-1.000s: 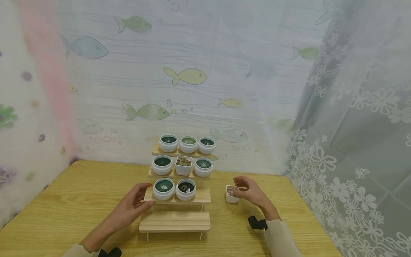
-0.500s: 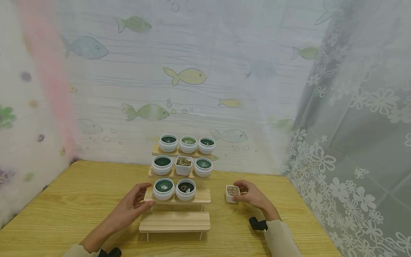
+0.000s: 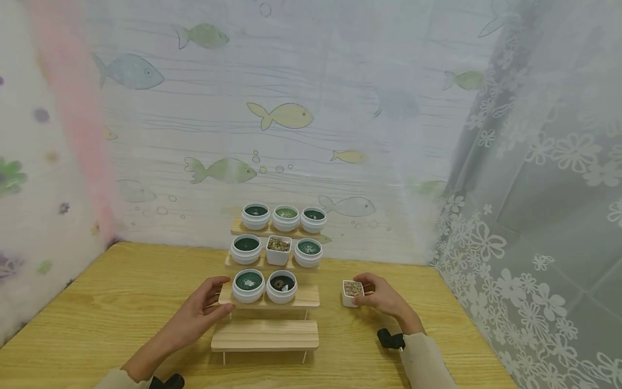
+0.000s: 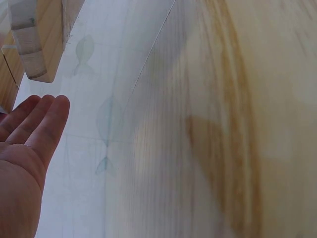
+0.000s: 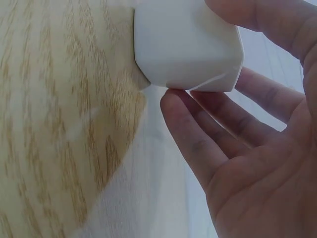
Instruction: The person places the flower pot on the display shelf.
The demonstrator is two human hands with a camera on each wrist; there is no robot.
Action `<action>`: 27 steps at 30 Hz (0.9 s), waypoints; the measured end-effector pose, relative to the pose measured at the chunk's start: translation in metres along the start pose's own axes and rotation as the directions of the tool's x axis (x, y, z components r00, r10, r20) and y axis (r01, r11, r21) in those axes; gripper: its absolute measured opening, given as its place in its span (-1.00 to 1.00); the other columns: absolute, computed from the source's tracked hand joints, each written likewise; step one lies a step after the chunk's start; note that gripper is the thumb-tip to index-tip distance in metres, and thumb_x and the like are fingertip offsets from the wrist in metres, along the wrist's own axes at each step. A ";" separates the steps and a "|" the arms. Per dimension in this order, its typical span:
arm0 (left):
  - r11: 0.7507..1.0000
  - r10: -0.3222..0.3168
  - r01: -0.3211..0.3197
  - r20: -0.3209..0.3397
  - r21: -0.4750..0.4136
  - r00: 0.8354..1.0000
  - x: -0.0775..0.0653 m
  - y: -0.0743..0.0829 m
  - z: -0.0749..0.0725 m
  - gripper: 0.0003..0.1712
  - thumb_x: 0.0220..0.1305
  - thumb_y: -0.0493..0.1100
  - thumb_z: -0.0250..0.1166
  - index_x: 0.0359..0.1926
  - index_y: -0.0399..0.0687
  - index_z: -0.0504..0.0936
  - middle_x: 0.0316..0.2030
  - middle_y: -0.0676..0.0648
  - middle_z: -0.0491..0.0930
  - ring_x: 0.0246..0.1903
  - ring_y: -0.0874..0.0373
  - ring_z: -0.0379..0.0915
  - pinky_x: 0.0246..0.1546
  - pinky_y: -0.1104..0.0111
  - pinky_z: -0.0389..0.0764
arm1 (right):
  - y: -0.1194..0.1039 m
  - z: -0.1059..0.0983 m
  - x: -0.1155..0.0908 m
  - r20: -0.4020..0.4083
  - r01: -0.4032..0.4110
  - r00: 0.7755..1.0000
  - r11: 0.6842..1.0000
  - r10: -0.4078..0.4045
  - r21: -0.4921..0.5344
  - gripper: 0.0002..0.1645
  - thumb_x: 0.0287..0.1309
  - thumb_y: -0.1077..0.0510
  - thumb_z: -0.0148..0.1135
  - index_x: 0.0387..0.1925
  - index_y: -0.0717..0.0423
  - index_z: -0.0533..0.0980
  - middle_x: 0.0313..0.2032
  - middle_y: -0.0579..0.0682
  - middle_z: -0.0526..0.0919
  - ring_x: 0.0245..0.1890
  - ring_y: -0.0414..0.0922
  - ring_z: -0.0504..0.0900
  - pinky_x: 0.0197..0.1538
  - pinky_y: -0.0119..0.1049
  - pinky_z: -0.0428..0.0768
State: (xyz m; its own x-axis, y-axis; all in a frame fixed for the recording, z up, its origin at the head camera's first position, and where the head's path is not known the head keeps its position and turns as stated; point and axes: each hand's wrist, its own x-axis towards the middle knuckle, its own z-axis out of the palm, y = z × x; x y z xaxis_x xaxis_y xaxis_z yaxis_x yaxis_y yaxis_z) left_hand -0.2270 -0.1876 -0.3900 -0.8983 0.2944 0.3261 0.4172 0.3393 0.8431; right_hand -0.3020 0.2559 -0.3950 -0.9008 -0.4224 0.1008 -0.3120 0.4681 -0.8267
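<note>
A small white square pot (image 3: 347,299) filled with tan gravel-like bits stands to the right of the stepped wooden stand (image 3: 307,296). My right hand (image 3: 384,299) holds this pot from its right side, the thumb on the near side and the fingers behind; the pot's plain wall (image 5: 185,44) shows in the right wrist view. At the stand's left end, my left hand (image 3: 194,313) lies beside the second shelf from the front, fingers extended. Whether it touches the shelf I cannot tell. On that shelf sit two round white pots, a green one (image 3: 248,286) and a dark one (image 3: 281,287).
Behind them, the middle shelf bears two round pots and a gravel-filled square pot (image 3: 278,250). Three round pots, such as the light green one (image 3: 285,218), stand on the top shelf. The bare lowest shelf (image 3: 264,335) faces me. Fish-printed curtain (image 3: 291,135) closes the back.
My right hand's fingers and thumb have shifted slightly down and right on the square pot, uncovering its gravel. The left hand and the stand stay in place.
</note>
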 end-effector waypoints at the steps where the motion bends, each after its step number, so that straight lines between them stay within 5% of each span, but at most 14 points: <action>1: 1.000 -0.001 0.001 -0.003 0.000 1.000 0.000 0.000 0.000 -0.36 0.30 -0.10 0.28 0.29 -0.23 0.25 0.23 -0.31 0.31 0.20 -0.26 0.30 0.06 0.21 0.54 | 0.006 0.000 0.002 -0.006 0.005 1.000 1.000 -0.005 -0.001 -0.33 0.02 0.25 0.40 0.13 0.46 0.37 -0.14 0.25 0.57 -0.16 0.10 0.56 -0.20 -0.28 0.56; 6: 1.000 0.005 -0.005 -0.006 0.007 1.000 0.001 -0.001 0.000 -0.35 0.30 -0.09 0.28 0.29 -0.24 0.25 0.21 -0.30 0.33 0.19 -0.25 0.31 0.05 0.26 0.54 | 0.027 0.002 0.009 -0.045 -0.010 0.999 0.998 0.008 -0.055 -0.34 -0.01 0.18 0.44 0.12 0.33 0.41 -0.16 0.12 0.59 -0.19 -0.01 0.57 -0.21 -0.31 0.55; 16: 1.000 0.015 -0.015 -0.006 0.006 1.000 0.001 -0.002 0.000 -0.36 0.31 -0.11 0.27 0.28 -0.26 0.25 0.22 -0.34 0.32 0.19 -0.28 0.31 0.06 0.19 0.53 | -0.011 0.001 0.002 -0.056 0.005 0.998 1.000 -0.007 -0.028 -0.36 0.01 0.23 0.42 0.11 0.40 0.41 -0.12 0.20 0.60 -0.10 0.07 0.57 -0.16 -0.18 0.56; 27: 1.000 0.004 -0.004 -0.003 -0.004 1.000 0.002 -0.005 0.000 -0.33 0.30 -0.08 0.28 0.30 -0.25 0.24 0.21 -0.30 0.33 0.18 -0.24 0.32 0.04 0.28 0.55 | -0.015 -0.001 0.008 -0.106 0.039 0.993 0.992 -0.052 -0.117 -0.33 -0.02 -0.03 0.46 0.12 0.10 0.47 -0.10 -0.01 0.58 -0.07 -0.02 0.56 -0.14 -0.17 0.55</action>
State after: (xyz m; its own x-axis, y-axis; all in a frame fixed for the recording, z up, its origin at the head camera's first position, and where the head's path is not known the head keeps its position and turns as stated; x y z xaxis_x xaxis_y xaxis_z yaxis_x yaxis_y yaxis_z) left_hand -0.2310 -0.1889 -0.3939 -0.8971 0.2929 0.3309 0.4204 0.3348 0.8433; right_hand -0.3046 0.2468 -0.3816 -0.9103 -0.3613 0.2017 -0.3804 0.5386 -0.7518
